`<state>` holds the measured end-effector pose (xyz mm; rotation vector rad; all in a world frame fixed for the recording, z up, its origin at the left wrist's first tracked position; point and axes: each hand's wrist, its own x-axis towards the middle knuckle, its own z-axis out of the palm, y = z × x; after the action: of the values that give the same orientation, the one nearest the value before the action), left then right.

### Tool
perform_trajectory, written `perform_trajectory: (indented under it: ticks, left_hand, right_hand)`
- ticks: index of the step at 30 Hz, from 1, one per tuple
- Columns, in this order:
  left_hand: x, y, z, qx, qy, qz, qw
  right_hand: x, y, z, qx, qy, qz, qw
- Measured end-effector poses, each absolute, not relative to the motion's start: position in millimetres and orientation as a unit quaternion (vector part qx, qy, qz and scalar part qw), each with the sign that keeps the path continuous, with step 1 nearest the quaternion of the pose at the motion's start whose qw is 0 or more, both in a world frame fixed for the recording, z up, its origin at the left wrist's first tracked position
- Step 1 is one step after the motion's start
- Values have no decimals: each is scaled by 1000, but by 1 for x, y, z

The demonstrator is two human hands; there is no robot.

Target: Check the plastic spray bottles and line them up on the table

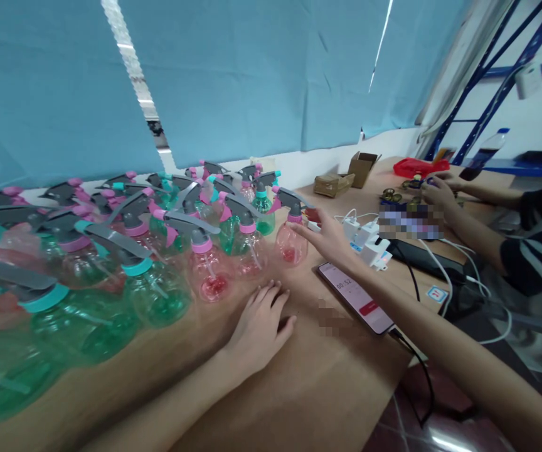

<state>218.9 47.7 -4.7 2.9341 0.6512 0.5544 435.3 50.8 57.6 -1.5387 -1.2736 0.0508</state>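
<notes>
My left hand (pixel 261 326) lies palm down on the table, fingers stretched out and thumb apart, holding nothing. Just beyond its fingertips stand pink spray bottles with grey trigger heads, one of them a nearer pink bottle (pixel 209 276). My right hand (pixel 325 237) reaches to a clear pink spray bottle (pixel 290 248) at the right end of the group. Its thumb lies across the bottle's shoulder under the pink collar; the other fingers are partly hidden behind. This bottle stands upright on the table. Beneath my right forearm lies a phone (pixel 356 298) showing a timer.
Green spray bottles (pixel 158 295) and pink ones crowd the left side. White chargers (pixel 369 242) with cables sit right of my right hand. Small cardboard boxes (pixel 334 184) stand at the back. At the far right, another person's hands (pixel 443 191) work near a red tray (pixel 421 167).
</notes>
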Motion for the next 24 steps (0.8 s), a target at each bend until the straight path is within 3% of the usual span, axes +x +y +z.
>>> perform_trajectory:
  ticks: [8,16,24]
  left_hand:
    - [214,48,-4,955,206,197,79]
    - [204,44,3,931,226,248,146]
    - [174,31,8,865,305,332,220]
  right_hand:
    - [427,71,68,-643,-546,15,537]
    - [415,35,75,-620,-554,9,555]
    - [378,-5,79,-580,-597,98,545]
